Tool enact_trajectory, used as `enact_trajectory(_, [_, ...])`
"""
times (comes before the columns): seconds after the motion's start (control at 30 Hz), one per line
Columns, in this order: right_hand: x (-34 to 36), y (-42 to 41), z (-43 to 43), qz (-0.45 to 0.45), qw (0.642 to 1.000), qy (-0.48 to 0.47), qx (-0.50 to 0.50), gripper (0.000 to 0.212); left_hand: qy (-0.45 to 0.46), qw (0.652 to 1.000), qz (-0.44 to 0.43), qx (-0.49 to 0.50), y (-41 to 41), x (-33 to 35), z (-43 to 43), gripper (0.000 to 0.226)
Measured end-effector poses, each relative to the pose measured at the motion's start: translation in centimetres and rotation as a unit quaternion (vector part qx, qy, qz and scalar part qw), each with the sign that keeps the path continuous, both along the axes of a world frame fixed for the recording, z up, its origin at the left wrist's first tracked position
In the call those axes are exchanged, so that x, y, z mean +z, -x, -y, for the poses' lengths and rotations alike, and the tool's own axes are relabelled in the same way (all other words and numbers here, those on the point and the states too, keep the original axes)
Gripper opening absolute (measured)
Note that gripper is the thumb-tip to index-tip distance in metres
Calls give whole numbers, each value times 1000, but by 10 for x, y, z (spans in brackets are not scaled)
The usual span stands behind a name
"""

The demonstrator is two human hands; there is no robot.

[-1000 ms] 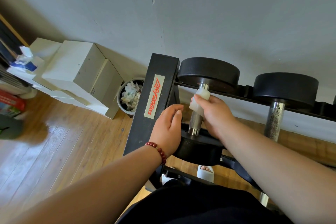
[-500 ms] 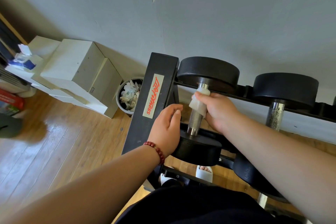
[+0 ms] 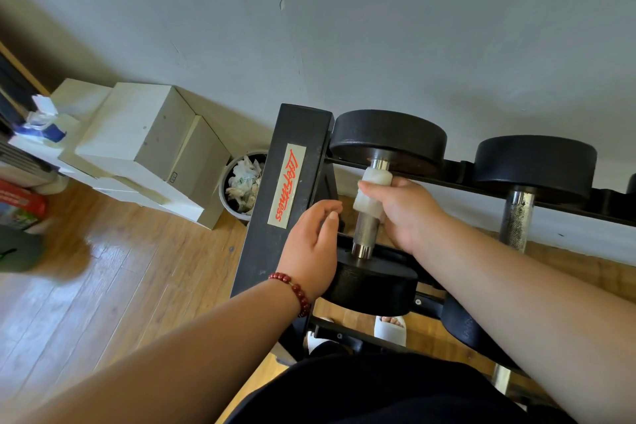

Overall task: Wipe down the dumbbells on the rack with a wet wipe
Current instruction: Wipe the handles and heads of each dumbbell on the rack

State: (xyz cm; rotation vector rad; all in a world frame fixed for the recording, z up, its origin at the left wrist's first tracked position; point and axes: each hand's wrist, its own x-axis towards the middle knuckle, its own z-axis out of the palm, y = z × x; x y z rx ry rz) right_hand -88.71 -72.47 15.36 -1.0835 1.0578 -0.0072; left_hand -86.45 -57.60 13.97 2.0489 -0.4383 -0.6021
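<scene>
right hand fingers wrap wet wipe round dumbbell handle.

**Reaching in, two-handed**

Grips the wet wipe with the right hand, thumb laid across it. Holds the left hand just beside, fingers loosely bent (nothing in them), palm facing the right hand.

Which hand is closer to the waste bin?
Left. The left hand is beside the rack's end post, which stands next to the bin; the right hand grips the wipe on the dumbbell handle, farther away.
</scene>
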Motion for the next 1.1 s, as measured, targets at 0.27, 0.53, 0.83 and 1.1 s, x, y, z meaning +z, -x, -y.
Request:
enact_trajectory(0.27, [6, 0, 7, 30, 999, -43, 8, 26, -1, 1000, -3, 6, 0, -2, -1, 24])
enact_trajectory(0.53, [2, 8, 6, 28, 997, -36, 57, 27, 0, 1000, 4, 11, 1, -1, 0, 24])
enact_trajectory(0.83, [-3, 21, 1, -11, 991, -51, 126, 49, -3, 1000, 7, 27, 2, 0, 0, 29])
enact_trajectory(1.1, [-3, 29, 1, -23, 983, -72, 168, 47, -15, 999, 36, 12, 8, 7, -2, 28])
